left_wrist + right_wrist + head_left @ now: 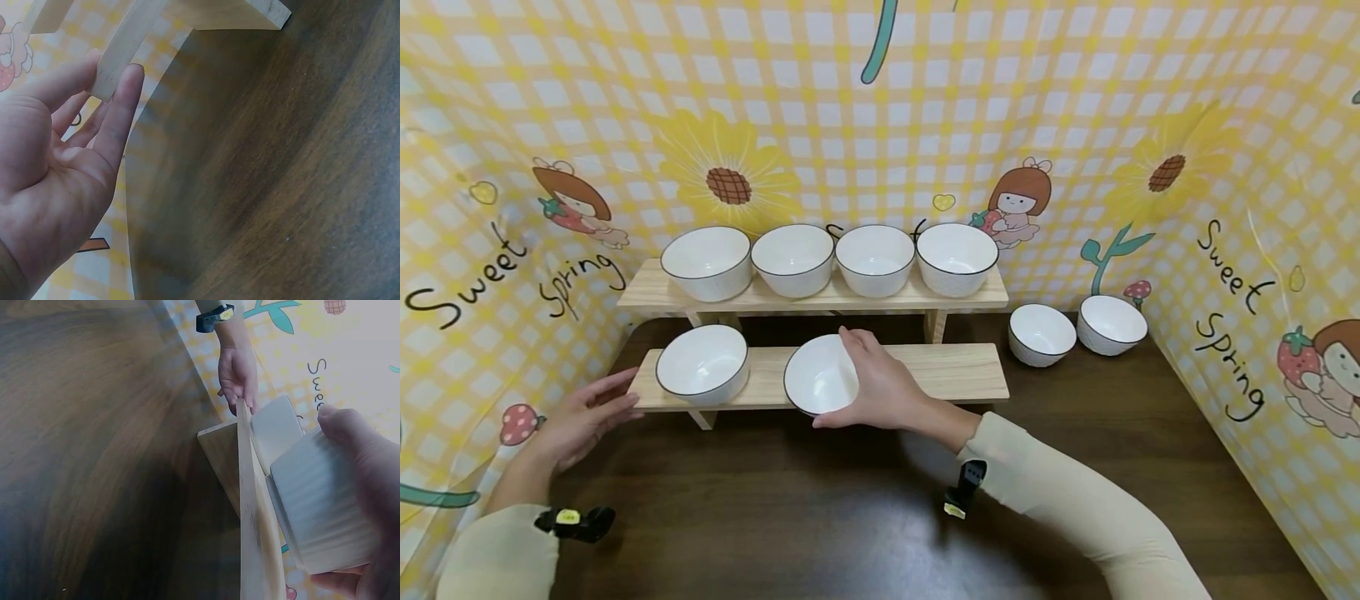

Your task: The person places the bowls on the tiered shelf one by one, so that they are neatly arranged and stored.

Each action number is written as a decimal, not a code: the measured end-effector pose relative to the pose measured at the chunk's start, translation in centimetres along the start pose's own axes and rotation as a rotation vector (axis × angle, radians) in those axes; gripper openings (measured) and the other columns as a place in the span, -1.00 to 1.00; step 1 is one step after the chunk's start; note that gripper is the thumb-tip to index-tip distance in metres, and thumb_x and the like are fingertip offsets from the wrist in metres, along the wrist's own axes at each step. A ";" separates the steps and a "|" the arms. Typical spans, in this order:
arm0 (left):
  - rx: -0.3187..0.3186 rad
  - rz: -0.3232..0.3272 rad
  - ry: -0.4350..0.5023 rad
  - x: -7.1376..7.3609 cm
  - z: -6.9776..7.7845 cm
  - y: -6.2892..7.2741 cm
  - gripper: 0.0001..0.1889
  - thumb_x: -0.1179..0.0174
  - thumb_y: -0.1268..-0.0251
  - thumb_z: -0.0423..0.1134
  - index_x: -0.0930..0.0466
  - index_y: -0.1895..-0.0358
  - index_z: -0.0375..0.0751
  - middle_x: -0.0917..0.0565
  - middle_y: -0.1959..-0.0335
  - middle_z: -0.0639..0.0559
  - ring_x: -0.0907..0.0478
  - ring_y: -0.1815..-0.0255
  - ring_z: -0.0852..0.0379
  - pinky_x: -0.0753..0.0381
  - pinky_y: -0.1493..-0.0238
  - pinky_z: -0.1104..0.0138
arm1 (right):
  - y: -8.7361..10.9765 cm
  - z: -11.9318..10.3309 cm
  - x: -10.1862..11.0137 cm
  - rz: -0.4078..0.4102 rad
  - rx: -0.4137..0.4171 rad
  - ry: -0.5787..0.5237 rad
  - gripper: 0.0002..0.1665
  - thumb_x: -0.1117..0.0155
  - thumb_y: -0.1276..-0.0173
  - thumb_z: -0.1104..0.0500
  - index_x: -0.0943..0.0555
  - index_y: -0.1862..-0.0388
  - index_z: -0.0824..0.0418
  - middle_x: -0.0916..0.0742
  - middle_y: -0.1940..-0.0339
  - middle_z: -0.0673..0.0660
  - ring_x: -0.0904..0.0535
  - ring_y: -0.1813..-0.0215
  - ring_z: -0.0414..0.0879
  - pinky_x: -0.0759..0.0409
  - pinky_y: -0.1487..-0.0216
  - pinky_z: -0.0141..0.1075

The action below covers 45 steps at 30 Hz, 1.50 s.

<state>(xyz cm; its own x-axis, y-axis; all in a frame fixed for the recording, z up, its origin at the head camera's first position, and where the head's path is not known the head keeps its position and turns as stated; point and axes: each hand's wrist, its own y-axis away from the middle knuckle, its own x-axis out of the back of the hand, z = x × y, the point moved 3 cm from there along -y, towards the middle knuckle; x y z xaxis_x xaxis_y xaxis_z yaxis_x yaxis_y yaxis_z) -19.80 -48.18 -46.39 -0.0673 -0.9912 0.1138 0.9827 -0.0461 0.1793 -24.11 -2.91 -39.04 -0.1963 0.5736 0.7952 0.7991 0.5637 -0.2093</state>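
My right hand (883, 383) holds a white bowl (820, 373) with a dark rim, thumb and fingers spread round its side, over the middle of the lower shelf board (955, 371). In the right wrist view this bowl (325, 500) has a ribbed outer wall and sits close to the board's edge. My left hand (583, 417) pinches the left end of the same board (122, 59) between thumb and fingers. Another white bowl (702, 364) stands on the lower board's left part, between the two hands.
Several matching bowls (876, 260) stand in a row on the upper shelf board (643, 287). Two smaller textured bowls (1041, 335) (1112, 325) sit on the dark wood table (850, 508) at the right. A yellow checked cloth (865, 125) with printed figures hangs behind and at both sides.
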 end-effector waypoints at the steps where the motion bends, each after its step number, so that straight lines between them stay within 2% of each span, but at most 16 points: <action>1: -0.001 0.001 -0.004 0.0 0.0 0.0 -0.27 -0.19 -0.52 -0.27 -0.05 -0.63 -0.22 -0.37 -0.12 0.27 -0.69 0.07 0.29 -0.70 -0.01 0.44 | -0.2 0.0 -0.1 -0.004 -0.001 0.001 0.57 -0.70 0.18 -0.35 -0.09 -0.65 0.27 -0.33 -0.51 0.26 -0.50 -0.33 0.13 -0.66 -0.20 0.00; 8: -0.004 0.005 0.005 -0.1 -0.1 0.1 -0.27 -0.19 -0.52 -0.29 -0.06 -0.63 -0.22 -0.36 -0.13 0.25 -0.69 0.07 0.31 -0.70 -0.01 0.44 | -1.4 -0.3 -0.9 -0.025 -0.016 0.006 0.58 -0.68 0.16 -0.36 -0.05 -0.67 0.26 -0.31 -0.53 0.24 -0.48 -0.36 0.12 -0.63 -0.24 -0.04; 23: 0.018 0.004 -0.010 -0.1 0.0 0.1 -0.24 -0.19 -0.53 -0.25 0.00 -0.64 -0.26 -0.33 -0.17 0.18 -0.69 0.07 0.29 -0.70 -0.02 0.44 | -3.3 -0.8 -2.8 0.004 -0.013 0.029 0.62 -0.68 0.20 -0.40 -0.05 -0.65 0.30 -0.29 -0.55 0.25 -0.44 -0.42 0.06 -0.59 -0.30 -0.17; 29: 0.022 0.005 -0.022 -0.1 0.1 0.1 -0.23 -0.18 -0.53 -0.23 0.02 -0.64 -0.27 -0.29 -0.25 0.09 -0.69 0.07 0.30 -0.70 -0.02 0.45 | -3.8 -0.8 -3.3 -0.001 -0.031 0.018 0.61 -0.68 0.19 -0.39 -0.06 -0.66 0.29 -0.28 -0.56 0.26 -0.44 -0.42 0.07 -0.58 -0.31 -0.16; 39: 0.014 -0.001 0.014 0.0 0.1 0.1 -0.32 -0.18 -0.53 -0.26 -0.15 -0.62 -0.12 -0.33 -0.16 0.19 -0.70 0.08 0.27 -0.70 -0.03 0.43 | -4.5 -0.7 -3.8 -0.001 -0.053 -0.003 0.59 -0.67 0.17 -0.40 -0.06 -0.66 0.27 -0.31 -0.54 0.24 -0.48 -0.36 0.07 -0.60 -0.28 -0.17; 45: 0.020 0.006 -0.007 -0.1 0.1 0.0 -0.27 -0.20 -0.52 -0.26 -0.08 -0.63 -0.20 -0.29 -0.22 0.09 -0.69 0.08 0.29 -0.70 -0.02 0.43 | -4.8 -0.8 -4.2 -0.003 -0.062 -0.014 0.58 -0.67 0.17 -0.39 -0.06 -0.66 0.26 -0.32 -0.53 0.24 -0.47 -0.37 0.07 -0.59 -0.29 -0.15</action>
<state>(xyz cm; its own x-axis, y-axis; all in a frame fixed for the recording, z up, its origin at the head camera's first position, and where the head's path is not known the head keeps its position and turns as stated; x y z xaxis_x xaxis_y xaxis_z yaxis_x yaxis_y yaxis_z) -19.80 -48.09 -46.29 -0.0624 -0.9905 0.1223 0.9796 -0.0373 0.1976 -26.72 -8.49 -40.90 -0.2067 0.5806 0.7875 0.8322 0.5275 -0.1705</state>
